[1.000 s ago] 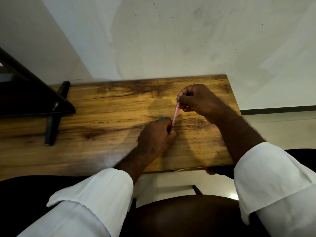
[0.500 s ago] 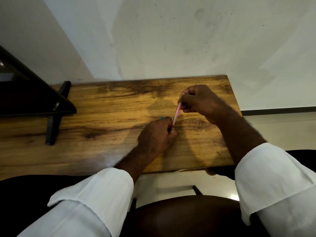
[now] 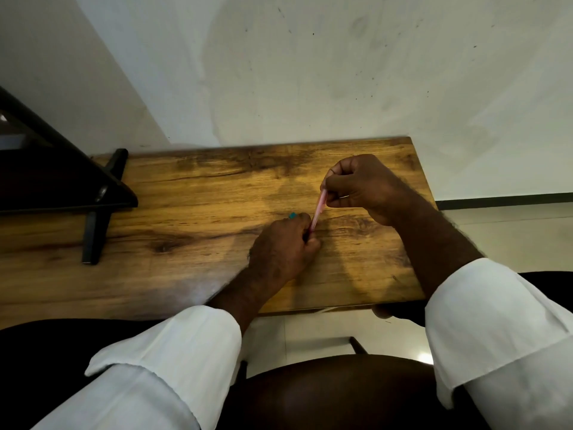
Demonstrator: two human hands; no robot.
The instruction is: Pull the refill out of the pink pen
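Note:
A thin pink stick-like thing (image 3: 319, 209), perhaps a pen, slants between my two hands over the wooden table (image 3: 201, 193). My right hand (image 3: 359, 184) pinches its upper end with curled fingers. My left hand (image 3: 283, 246) rests on the table as a fist and grips the lower, darker end. A small teal piece (image 3: 292, 215) shows just beyond the knuckles of my left hand; what it belongs to is hidden. Both forearms come out of rolled white sleeves.
A black stand with a cross-shaped foot (image 3: 96, 218) sits at the table's left. A white wall (image 3: 310, 72) rises right behind the table. The table's right edge (image 3: 426, 197) ends near my right wrist, with pale floor beyond. My dark knee is below.
Almost nothing differs. Both hands keep their hold on the pink thing in the same place; only the view shifts very slightly.

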